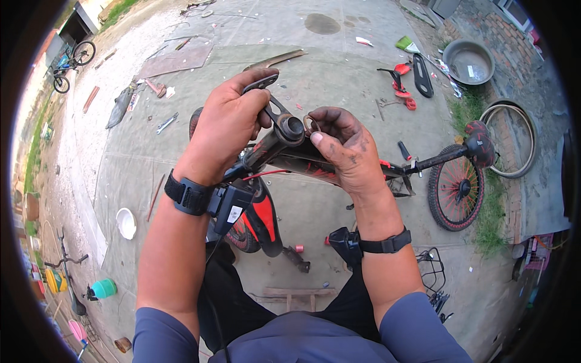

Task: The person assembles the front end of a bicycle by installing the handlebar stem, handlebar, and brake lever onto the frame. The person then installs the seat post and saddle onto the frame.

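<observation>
A small bicycle frame (302, 168) in black and red stands in front of me, its head tube (266, 150) tilted up toward my hands. My left hand (225, 112) is closed round a black metal bracket (279, 107) with cut-out holes. The bracket's lower end meets the open top of the head tube; whether it sits round it or only touches is unclear. Just right of the tube opening, my right hand (351, 145) pinches a thin metal ring (311, 125) between thumb and fingers. Dark grime covers the fingertips of both hands.
A front fender with red trim (264, 212) is below my left wrist. At right are a spoked wheel (458, 187), a black saddle (479, 144), a loose tyre (514, 136) and a metal basin (468, 62). A wrench (167, 123) and white bowl (126, 223) lie left.
</observation>
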Available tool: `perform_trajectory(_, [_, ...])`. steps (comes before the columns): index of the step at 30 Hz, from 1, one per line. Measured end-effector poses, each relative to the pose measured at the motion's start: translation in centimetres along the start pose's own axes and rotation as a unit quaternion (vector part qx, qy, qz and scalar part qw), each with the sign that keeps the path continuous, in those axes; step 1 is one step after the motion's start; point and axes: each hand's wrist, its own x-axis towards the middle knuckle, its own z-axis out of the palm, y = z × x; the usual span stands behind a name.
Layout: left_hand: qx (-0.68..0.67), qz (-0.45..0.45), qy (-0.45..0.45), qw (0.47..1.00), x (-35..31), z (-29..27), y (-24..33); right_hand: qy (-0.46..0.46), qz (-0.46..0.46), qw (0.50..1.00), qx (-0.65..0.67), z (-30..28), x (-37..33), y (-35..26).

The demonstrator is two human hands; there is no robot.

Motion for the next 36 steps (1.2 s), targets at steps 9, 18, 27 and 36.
perform_trajectory(9, [-0.001,0.005,0.02,1.0,0.2,0.3,-0.3,0.006,0.005,1.0,-0.014,-0.1,0.2,0.0])
perform_trajectory(18, [0.021,0.032,0.034,0.999,0.3,0.6,-0.3,-0.001,0.013,0.999,0.031,-0.3,0.4,0.1])
perform_trajectory(27, [-0.045,-0.044,0.002,0.998,0.7,0.2,-0.3,-0.001,0.001,1.0,0.018,-0.5,0.4,0.3])
perform_trajectory(36, [0.004,-0.033,-0.032,0.999,1.6,0.4,0.2,-0.006,0.0,1.0,0.029,-0.4,0.4,0.3])
